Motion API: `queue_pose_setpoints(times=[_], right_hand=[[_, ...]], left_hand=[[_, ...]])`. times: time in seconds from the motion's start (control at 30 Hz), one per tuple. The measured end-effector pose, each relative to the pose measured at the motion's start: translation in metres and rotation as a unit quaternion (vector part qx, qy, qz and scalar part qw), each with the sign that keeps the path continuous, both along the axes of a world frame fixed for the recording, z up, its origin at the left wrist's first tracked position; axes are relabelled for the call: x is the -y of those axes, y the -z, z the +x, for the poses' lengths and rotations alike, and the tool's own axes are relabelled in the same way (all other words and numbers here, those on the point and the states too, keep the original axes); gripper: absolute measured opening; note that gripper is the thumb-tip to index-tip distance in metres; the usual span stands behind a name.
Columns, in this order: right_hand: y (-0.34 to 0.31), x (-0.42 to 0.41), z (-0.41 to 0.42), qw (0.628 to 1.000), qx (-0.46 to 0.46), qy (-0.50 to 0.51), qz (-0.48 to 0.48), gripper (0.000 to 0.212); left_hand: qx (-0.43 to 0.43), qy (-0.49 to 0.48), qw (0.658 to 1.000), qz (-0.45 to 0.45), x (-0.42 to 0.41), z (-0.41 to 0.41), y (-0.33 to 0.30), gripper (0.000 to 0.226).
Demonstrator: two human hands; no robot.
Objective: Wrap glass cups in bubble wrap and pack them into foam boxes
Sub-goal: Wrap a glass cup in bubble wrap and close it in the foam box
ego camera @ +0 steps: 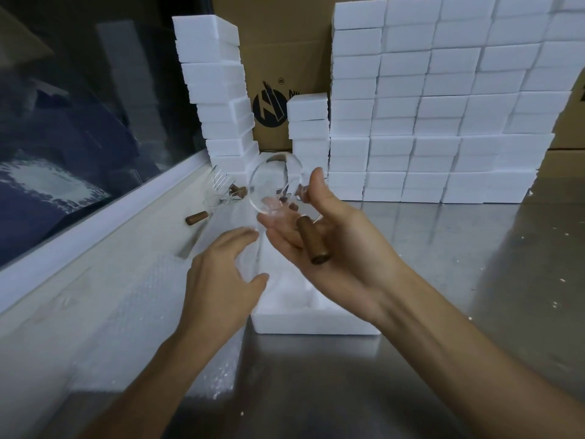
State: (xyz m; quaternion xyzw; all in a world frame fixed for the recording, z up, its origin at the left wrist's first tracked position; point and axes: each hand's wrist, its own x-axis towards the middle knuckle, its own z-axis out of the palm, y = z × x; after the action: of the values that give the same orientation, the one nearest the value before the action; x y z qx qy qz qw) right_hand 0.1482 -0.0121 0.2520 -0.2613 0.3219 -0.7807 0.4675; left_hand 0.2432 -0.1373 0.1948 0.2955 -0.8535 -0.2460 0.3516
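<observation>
An open foam box [313, 318] is sitting on the metal table [474, 280] and serves as the reference point. Beyond the foam box, stacks of white foam boxes [443, 115] are standing against a cardboard carton [285, 58], forming a wall across the far side. Left of the foam box, a sheet of bubble wrap [152, 312] is lying flat along the table edge below a dark window [79, 106]. Beyond and to the left of the foam box, other glass cups [218, 188] with brown wooden handles are lying near the base of the leaning foam stack; their exact number cannot be determined.

The right hand [335, 248] is holding a clear glass cup [275, 188] above the far end of the foam box, palm up, with the cup's wooden handle [313, 242] lying across the fingers and the thumb raised beside the glass. The left hand [221, 280] is hovering over the left edge of the foam box with fingers spread and relaxed, gripping nothing, just below the cup.
</observation>
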Motion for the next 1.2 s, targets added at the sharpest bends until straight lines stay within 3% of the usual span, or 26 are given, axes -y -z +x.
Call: queue_pose_setpoints(times=[0.17,0.37,0.63,0.77,0.93,1.03,1.1,1.2], right_hand=[[0.015,0.007,0.002,0.998,0.02,0.028,0.049,0.026],[0.024,0.011,-0.005,0.991,-0.051,0.055,0.109,0.03],[0.037,0.02,-0.014,0.989,-0.063,0.103,0.09,0.025],[0.038,0.017,-0.019,0.985,-0.106,0.124,0.051,0.023],[0.042,0.016,-0.019,0.981,-0.089,0.158,0.061,0.031],[0.045,0.011,-0.02,0.983,-0.089,0.146,0.062,0.021],[0.047,0.009,-0.022,0.987,-0.098,0.112,0.064,0.008],[0.046,0.01,-0.024,0.986,-0.11,0.107,0.059,0.018]], left_hand=[[-0.038,0.01,0.999,-0.03,-0.006,-0.002,0.0,0.072],[-0.068,0.043,0.994,-0.08,0.0,-0.003,0.004,0.088],[-0.068,0.132,0.956,-0.253,-0.007,-0.006,0.015,0.093],[-0.073,0.19,0.948,-0.244,-0.018,-0.007,0.02,0.093],[-0.091,0.24,0.938,-0.231,-0.039,-0.011,0.025,0.09],[-0.1,0.276,0.933,-0.21,-0.048,-0.011,0.025,0.092],[-0.109,0.301,0.926,-0.199,-0.051,-0.008,0.022,0.084],[-0.162,0.308,0.922,-0.169,-0.045,0.0,0.013,0.047]])
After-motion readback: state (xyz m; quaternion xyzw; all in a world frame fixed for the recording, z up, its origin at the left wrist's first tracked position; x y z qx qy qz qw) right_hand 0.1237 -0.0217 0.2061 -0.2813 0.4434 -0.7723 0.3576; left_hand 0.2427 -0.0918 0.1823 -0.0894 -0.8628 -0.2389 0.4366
